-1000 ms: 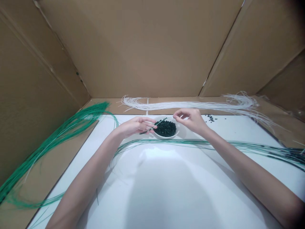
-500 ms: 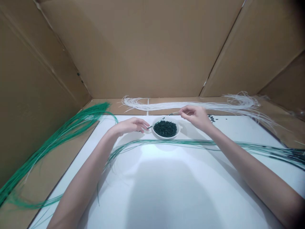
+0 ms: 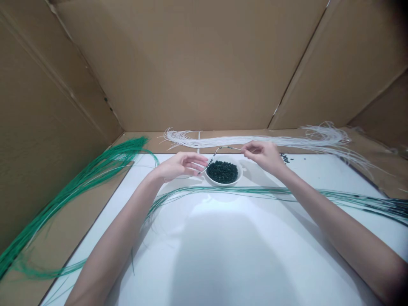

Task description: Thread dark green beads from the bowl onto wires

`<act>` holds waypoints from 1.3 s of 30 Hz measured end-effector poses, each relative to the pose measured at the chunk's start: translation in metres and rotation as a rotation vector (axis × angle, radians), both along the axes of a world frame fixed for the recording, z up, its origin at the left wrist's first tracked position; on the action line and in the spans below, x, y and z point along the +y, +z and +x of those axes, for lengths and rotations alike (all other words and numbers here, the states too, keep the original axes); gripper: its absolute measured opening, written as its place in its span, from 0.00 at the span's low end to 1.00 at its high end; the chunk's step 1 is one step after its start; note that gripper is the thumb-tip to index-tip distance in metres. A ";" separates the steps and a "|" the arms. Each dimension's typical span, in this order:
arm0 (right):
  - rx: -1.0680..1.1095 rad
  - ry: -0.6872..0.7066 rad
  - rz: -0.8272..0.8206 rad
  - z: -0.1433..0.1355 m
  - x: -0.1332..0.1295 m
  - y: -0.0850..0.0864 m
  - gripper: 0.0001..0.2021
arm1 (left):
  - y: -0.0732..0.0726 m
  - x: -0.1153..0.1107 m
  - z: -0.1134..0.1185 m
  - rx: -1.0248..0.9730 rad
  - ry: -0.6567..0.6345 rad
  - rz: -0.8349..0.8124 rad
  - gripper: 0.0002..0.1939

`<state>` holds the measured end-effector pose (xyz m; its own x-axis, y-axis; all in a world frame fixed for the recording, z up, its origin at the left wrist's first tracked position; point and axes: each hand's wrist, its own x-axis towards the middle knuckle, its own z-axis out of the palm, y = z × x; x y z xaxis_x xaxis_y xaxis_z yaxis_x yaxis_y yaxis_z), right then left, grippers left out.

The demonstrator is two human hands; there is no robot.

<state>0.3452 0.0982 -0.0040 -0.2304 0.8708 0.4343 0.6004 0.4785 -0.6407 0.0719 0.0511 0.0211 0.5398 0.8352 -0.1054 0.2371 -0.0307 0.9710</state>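
A thin white string strung with small dark beads [image 3: 219, 148] bows between my two hands above a white bowl [image 3: 239, 176]. Dark green, almost black beads [image 3: 222, 172] fill the bowl. My right hand [image 3: 263, 156] pinches the bare right end of the string between thumb and fingertips. At the bowl's left side, my left hand [image 3: 181, 165] has its fingers loosely around the beaded part; their exact contact with it is partly hidden. Beads sit in small spaced groups along the string.
Green strands [image 3: 223, 189] cross the white board [image 3: 210, 259] in front of the bowl, with dark beaded ends at right. A green bundle [image 3: 79, 199] lies left, a white string bundle [image 3: 239, 141] behind. Loose beads [image 3: 284, 158] lie beyond my right hand. Cardboard walls [image 3: 191, 63] surround the board.
My left hand has moved right and slightly up, toward the bowl. The string between my hands, straight before, now arches upward. My right hand stays nearly in place.
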 end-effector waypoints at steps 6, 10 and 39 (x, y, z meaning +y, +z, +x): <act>0.026 0.001 -0.003 0.000 -0.002 0.004 0.06 | -0.007 0.003 0.004 0.002 0.092 -0.007 0.18; 0.097 -0.007 -0.036 0.003 -0.001 0.005 0.07 | -0.009 0.007 -0.003 0.031 0.110 -0.012 0.15; 0.102 0.104 -0.190 0.013 0.007 0.004 0.08 | -0.001 0.006 -0.001 0.171 0.281 0.029 0.17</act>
<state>0.3585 0.1047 0.0005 -0.2865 0.9129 0.2909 0.4820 0.3997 -0.7797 0.0707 0.0566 0.0202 0.2648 0.9528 -0.1485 0.4001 0.0316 0.9159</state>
